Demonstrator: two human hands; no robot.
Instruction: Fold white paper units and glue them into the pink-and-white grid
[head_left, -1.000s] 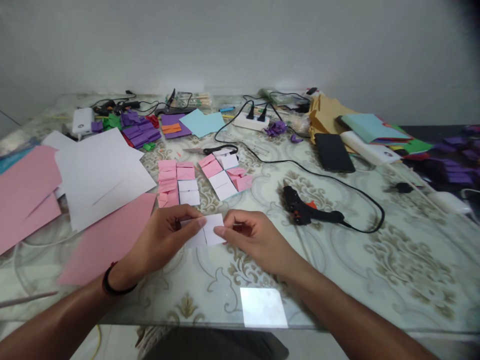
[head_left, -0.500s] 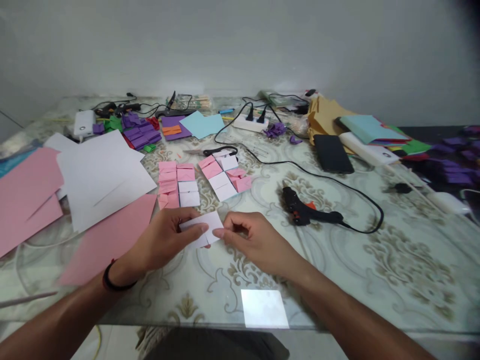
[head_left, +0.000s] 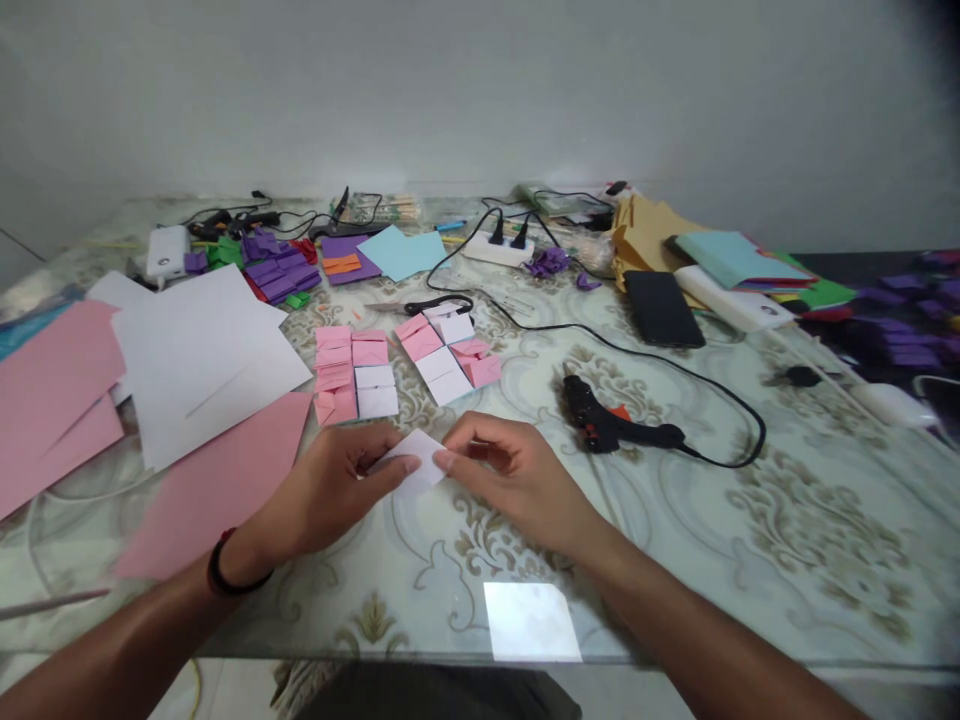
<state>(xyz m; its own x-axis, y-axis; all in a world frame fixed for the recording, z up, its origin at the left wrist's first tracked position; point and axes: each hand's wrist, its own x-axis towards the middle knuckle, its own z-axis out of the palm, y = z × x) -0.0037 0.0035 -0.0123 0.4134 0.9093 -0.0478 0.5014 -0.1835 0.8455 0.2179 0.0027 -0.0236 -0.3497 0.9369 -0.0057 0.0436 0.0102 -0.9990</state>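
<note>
A small white piece of paper (head_left: pixel 417 458) is held above the table between my two hands. My left hand (head_left: pixel 337 485) pinches its left side, thumb on top. At its right edge, my right hand (head_left: pixel 499 465) grips it between thumb and fingers. Just beyond my hands lie two groups of folded pink and white paper pieces: a left group (head_left: pixel 356 373) and a right group (head_left: pixel 448 352). A white square (head_left: pixel 531 622) lies at the near table edge.
A black glue gun (head_left: pixel 615 422) with its cord lies to the right, near a dark phone (head_left: pixel 664 309). Scissors (head_left: pixel 431 305) rest behind the folded pieces. White sheets (head_left: pixel 202 360) and pink sheets (head_left: pixel 217 490) cover the left. A power strip (head_left: pixel 499 249) stands at the back.
The white paper has turned in my hands and now shows a pointed corner at the top instead of a flat rectangle. Both hands stay in about the same place.
</note>
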